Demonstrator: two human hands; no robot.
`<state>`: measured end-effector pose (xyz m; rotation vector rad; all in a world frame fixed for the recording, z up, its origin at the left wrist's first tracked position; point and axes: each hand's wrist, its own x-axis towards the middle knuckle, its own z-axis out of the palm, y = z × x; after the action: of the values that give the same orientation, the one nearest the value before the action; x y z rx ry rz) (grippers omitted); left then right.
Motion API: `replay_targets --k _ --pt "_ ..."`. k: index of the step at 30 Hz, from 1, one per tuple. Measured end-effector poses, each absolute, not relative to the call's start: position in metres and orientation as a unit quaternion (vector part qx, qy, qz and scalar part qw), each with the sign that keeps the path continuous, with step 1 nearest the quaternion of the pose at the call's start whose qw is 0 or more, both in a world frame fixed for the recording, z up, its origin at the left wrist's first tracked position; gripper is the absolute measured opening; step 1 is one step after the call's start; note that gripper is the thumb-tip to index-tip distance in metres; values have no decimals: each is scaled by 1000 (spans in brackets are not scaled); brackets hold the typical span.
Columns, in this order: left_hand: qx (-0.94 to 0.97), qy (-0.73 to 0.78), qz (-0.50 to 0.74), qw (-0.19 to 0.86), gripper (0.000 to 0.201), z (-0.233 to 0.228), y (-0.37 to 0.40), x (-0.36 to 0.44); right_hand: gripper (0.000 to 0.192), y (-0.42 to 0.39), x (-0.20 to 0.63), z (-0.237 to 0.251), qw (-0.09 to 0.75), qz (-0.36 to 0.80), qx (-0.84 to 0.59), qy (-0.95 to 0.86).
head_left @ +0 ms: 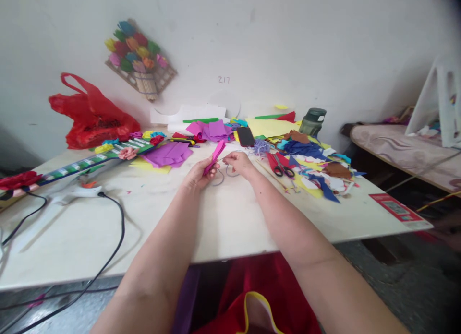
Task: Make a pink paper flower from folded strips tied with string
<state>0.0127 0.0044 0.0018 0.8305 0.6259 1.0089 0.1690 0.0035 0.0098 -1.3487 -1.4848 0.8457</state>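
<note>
Toward the far middle of the pale tabletop (pixel 230 219), a folded strip of magenta crepe paper (pixel 214 157) stands tilted between the two hands. The left hand (pixel 198 174) has its grip closed around the strip's lower end. The right hand (pixel 238 162) pinches a thin grey wire (pixel 224 174), which loops down onto the tabletop just beside the strip; its grip looks closed on that wire, though the fingertips are small in view.

Judging from this, the step in hand is binding the folded paper with the wire. A next move would call for keeping the folds pressed together while the wire is drawn snug around the strip's base.

Just past the right hand lie red-handled scissors (pixel 281 168) and a black phone (pixel 245 136), with a heap of blue, brown, white and yellow paper scraps (pixel 320 173) toward the right edge. Flat purple paper sheets (pixel 169 154) lie to the left of the hands, and further along the left edge sits a white glue gun (pixel 77 192) with a black cord (pixel 115 233). A red plastic bag (pixel 91 115) rests at the far left corner, and a dark green bottle (pixel 312 121) stands at the far edge.

Faint handwriting on the wall (pixel 324 46) reads "217". A red label (pixel 394 208) at the near right corner carries print too small to read.
</note>
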Motion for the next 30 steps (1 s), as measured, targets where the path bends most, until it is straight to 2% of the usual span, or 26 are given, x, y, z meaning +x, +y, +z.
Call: replay_targets --k 6,11,14,18,20,24,30 --pt "358 295 458 759 19 2 6 10 12 17 190 1 526 282 -595 -538" --pt "340 305 453 766 21 4 6 9 15 26 200 -4 523 224 -618 -542" --pt "340 305 450 767 21 5 6 9 18 20 196 0 529 261 -566 -576" --pt "352 299 450 765 19 2 7 10 43 10 182 4 475 344 -472 -658" --pt "364 290 447 764 16 1 7 10 39 8 175 1 442 357 -449 -690" --pt "370 286 436 769 16 2 5 11 16 12 171 -7 415 327 -462 -712" --pt "361 279 432 778 22 3 6 10 13 12 178 -3 426 270 -535 -678"
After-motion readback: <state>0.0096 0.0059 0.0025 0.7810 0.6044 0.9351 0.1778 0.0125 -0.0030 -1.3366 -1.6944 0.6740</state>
